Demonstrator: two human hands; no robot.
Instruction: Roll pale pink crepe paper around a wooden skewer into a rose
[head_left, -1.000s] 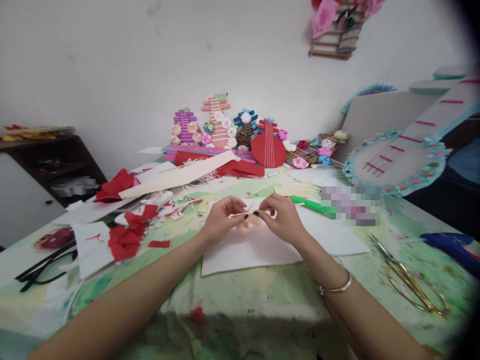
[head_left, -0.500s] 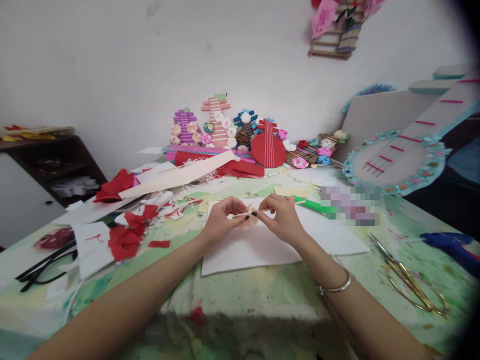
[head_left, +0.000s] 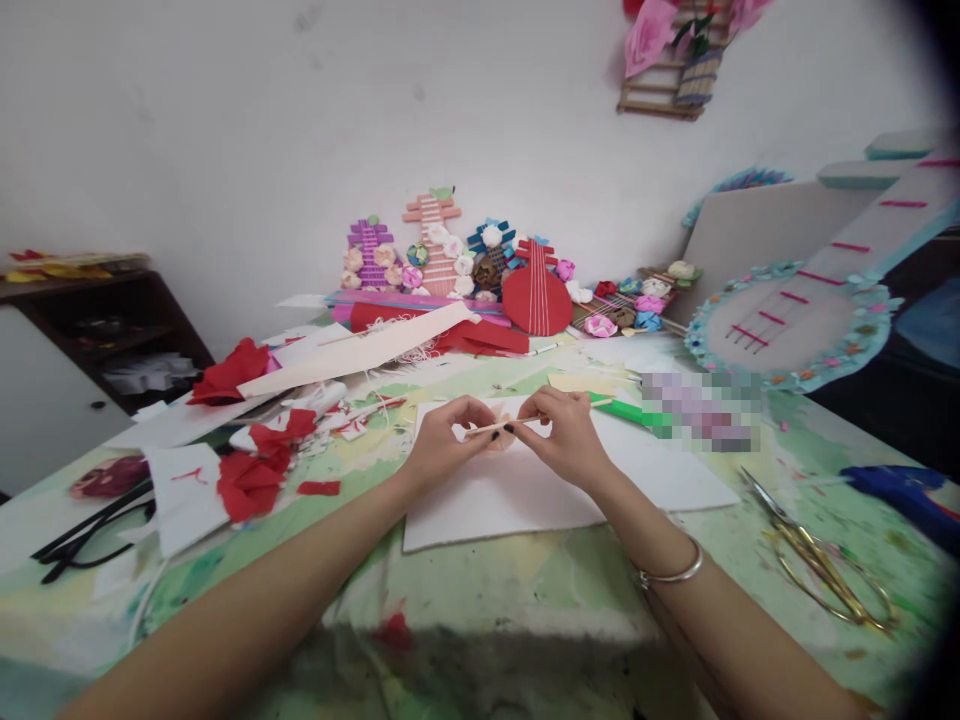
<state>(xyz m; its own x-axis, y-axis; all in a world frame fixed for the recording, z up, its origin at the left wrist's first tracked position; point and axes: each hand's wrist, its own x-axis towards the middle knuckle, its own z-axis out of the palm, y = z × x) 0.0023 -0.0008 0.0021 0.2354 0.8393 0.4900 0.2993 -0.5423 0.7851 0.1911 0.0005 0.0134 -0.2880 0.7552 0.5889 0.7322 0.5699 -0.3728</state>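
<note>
Over a white board [head_left: 510, 505], both hands meet at a small piece of pale peach paper [head_left: 501, 438]. My left hand [head_left: 452, 432] pinches the paper between thumb and fingers. My right hand [head_left: 564, 428] is closed around a thin wooden stick [head_left: 600, 403], which runs across the paper and pokes out to the right. The stick's left end reaches the left fingertips. Fingers partly hide the paper, so its exact shape is unclear.
Gold-handled scissors [head_left: 814, 560] and a blue glue gun [head_left: 904, 495] lie at right. A green utility knife [head_left: 626, 410] is behind the board. Red paper scraps [head_left: 251, 480] and black glasses [head_left: 101, 535] lie left. Lute-shaped crafts [head_left: 537, 300] line the wall.
Both hands hold nearly the same place and grip. The peach paper shows a slightly different shape between the fingers.
</note>
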